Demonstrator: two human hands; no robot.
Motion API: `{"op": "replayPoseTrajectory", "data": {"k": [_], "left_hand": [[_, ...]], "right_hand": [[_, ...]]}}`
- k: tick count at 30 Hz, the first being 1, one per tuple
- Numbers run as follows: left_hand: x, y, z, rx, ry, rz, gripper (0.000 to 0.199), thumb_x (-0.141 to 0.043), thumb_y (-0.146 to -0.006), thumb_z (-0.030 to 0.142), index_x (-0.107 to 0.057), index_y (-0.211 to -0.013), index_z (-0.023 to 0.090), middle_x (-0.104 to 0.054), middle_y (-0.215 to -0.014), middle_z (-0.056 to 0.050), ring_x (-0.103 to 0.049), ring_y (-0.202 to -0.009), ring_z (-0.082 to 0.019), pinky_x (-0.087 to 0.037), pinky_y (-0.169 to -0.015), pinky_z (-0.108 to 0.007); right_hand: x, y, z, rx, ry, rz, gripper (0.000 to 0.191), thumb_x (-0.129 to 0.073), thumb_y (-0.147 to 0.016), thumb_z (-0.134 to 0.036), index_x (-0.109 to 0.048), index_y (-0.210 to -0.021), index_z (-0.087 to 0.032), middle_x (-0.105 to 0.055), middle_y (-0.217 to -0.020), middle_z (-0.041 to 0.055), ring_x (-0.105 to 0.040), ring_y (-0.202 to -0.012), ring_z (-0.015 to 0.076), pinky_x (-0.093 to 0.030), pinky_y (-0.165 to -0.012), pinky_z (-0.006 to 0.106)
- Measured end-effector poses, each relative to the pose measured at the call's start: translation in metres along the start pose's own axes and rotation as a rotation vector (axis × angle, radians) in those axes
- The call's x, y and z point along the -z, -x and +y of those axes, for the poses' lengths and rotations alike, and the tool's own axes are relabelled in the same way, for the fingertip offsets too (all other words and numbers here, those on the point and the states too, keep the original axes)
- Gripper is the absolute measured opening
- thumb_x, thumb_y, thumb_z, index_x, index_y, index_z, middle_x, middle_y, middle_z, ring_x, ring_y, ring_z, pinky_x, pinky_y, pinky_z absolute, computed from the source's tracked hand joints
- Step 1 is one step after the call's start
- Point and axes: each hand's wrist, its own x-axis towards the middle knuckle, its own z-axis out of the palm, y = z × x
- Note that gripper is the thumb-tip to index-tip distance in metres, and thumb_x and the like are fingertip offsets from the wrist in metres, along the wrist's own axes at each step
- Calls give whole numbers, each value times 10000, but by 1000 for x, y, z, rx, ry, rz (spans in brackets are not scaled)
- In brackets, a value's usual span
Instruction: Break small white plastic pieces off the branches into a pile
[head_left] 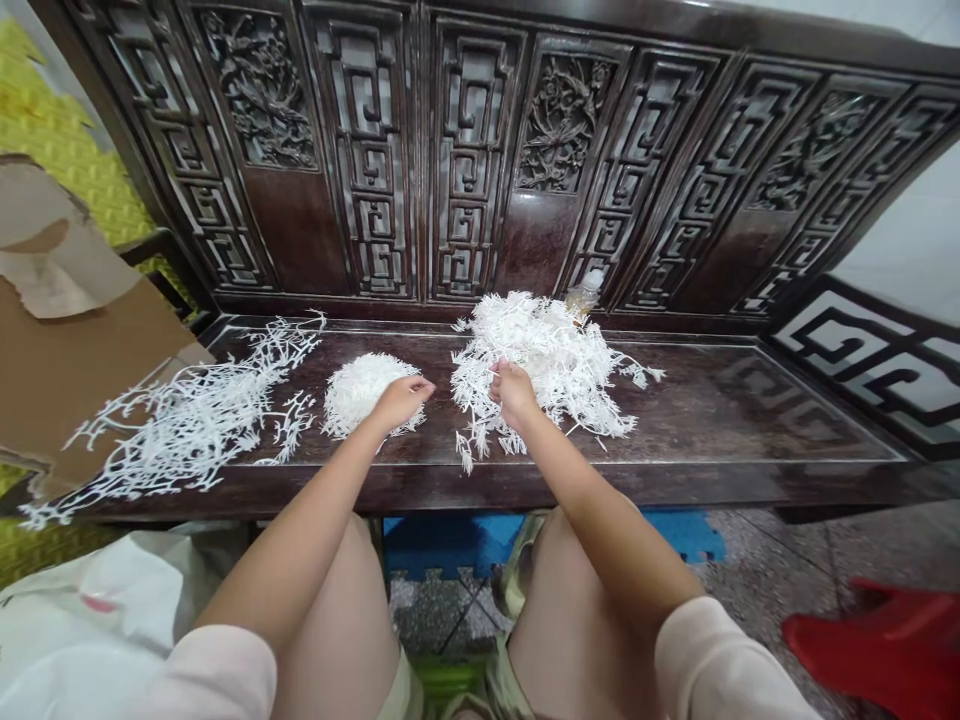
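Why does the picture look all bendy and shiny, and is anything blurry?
Head view: the carved back leans outward at both sides, likely from a wide lens; its glossy panels catch pale glare; the dark seat faintly mirrors the right armrest; the red thing, lower right, looks blurry.

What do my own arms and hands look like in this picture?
Your left sleeve and right sleeve are plain, pale pink, and end near the elbows. Below them, the forearms are bare. The left hand and right hand wear no gloves, and no watch shows; rings are too small to tell.
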Motion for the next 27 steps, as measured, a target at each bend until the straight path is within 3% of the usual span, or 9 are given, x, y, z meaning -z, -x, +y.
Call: {"op": "replayPoseTrajectory", "data": {"k": [3,6,9,13,17,20,27], "left_hand": [[-25,6,23,-47,347,-235,251,-495,-700,364,-590,-793,152,-613,-787,-28,-543,-713,-133,-402,-687,-260],[-39,10,35,17,615,-334,211,-520,-690,345,-555,-734,142,-582,-697,-7,-527,-615,-100,-399,-656,-255],[-42,11,34,82,726,-415,200,-534,-689,338,-537,-732,142,-565,-692,-3,-526,-606,-92,-388,-637,-246],[-43,14,31,68,762,-519,195,-536,-701,329,-535,-774,148,-555,-740,-8,-522,-658,-95,-383,-654,-242],[-42,19,37,43,712,-552,258,-497,-719,397,-543,-795,155,-545,-767,-19,-492,-677,-97,-377,-642,-234],[-42,22,42,31,659,-566,280,-493,-705,422,-524,-691,144,-511,-700,-8,-457,-647,-91,-369,-630,-227],[-42,21,41,14,692,-393,341,-551,-653,477,-480,-664,144,-422,-598,44,-341,-516,-49,-288,-520,-200]], "right_hand": [[-2,1,0,-30,-60,-73,235,-379,-819,-368,-381,-668,-189,-172,-415,-104,-166,-334,41,-167,-354,172],[-3,1,1,15,-44,-81,264,-415,-792,-406,-395,-652,-184,-194,-423,-98,-190,-344,40,-169,-358,172],[-6,1,5,38,-14,-76,281,-418,-785,-423,-404,-642,-182,-202,-423,-94,-197,-350,42,-172,-359,174],[-11,3,10,40,14,-87,295,-413,-782,-445,-411,-645,-185,-210,-415,-91,-204,-350,47,-172,-357,175],[-13,5,12,12,66,-69,288,-410,-782,-450,-430,-660,-190,-238,-406,-84,-240,-342,60,-201,-349,182],[-12,4,13,-5,85,-55,283,-407,-787,-444,-429,-662,-191,-248,-400,-83,-253,-337,65,-217,-347,184],[-9,-1,16,-12,185,-33,282,-420,-789,-404,-448,-627,-175,-301,-390,-72,-294,-352,64,-245,-370,179]]}}
